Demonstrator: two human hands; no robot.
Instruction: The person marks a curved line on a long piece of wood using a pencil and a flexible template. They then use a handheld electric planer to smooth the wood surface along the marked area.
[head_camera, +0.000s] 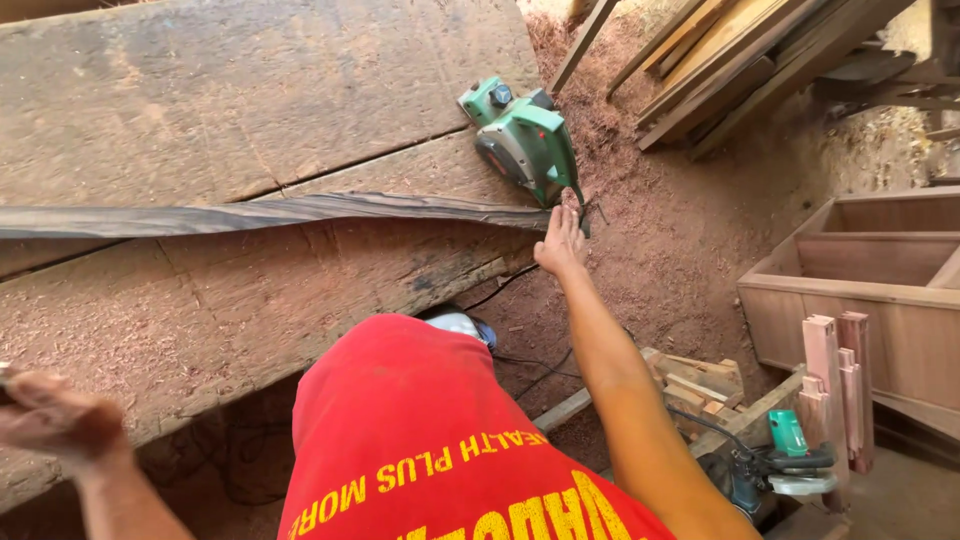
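Workbench (230, 110): rough planks filling the upper left of the frame, dusted with sawdust.
Dark strip (250, 214): long thin board lying across the bench, left edge to centre.
Planer (523, 140): green power tool, top centre, at the bench's right end.
Right hand (560, 243): centre, fingers spread open, just below the planer, at the strip's end.
Left hand (55, 418): lower left, blurred; grip cannot be told.

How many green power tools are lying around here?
2. A green electric planer sits on the workbench, just beyond the right hand. A second green tool lies low at the right, beside wood offcuts. Others may be hidden.
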